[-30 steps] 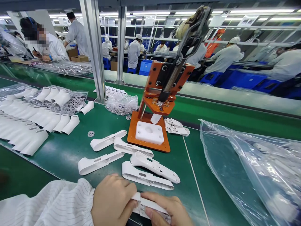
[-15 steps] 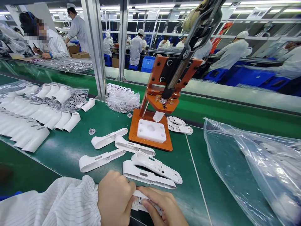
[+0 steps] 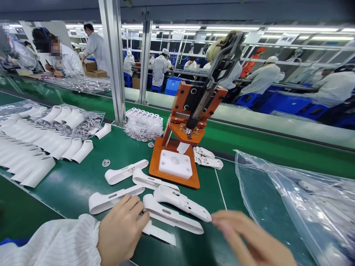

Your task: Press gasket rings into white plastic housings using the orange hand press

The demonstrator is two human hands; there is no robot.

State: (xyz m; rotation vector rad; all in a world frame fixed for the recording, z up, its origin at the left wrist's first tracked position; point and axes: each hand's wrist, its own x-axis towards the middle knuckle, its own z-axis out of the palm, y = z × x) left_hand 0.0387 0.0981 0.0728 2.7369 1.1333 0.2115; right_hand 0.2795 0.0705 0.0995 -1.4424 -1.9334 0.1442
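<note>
My left hand [image 3: 120, 231] rests open-fingered on a flat white plastic shell piece [image 3: 158, 232] lying on the green belt surface [image 3: 74, 184], its long axis running rightward from the fingers. My right hand [image 3: 249, 240], blurred, open and empty, hovers farther right, so the left is nearer.

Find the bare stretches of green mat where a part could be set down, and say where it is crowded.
Bare mat lies between the curved shells and the long housings; another patch lies between press base and plastic bag. Crowded: around the left hand.
</note>
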